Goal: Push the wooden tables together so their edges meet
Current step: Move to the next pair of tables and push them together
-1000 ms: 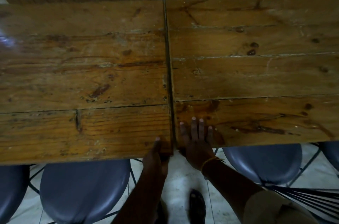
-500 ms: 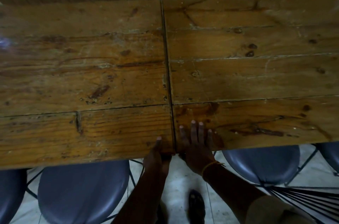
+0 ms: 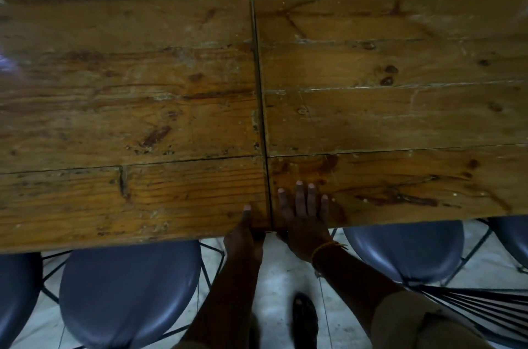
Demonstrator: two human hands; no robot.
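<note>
Two wooden tables, left table (image 3: 125,125) and right table (image 3: 394,120), meet edge to edge; left hand (image 3: 243,237) grips the near corner, right hand (image 3: 304,220) rests flat, fingers spread.

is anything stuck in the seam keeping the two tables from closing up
Nothing visible. Only a thin dark line separates the left table from the right table, with no object in it. The left hand grips the near edge; the right hand lies flat beside the seam.

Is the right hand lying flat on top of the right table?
Yes, the right hand lies palm down, fingers spread, on the right table near the seam.
</note>
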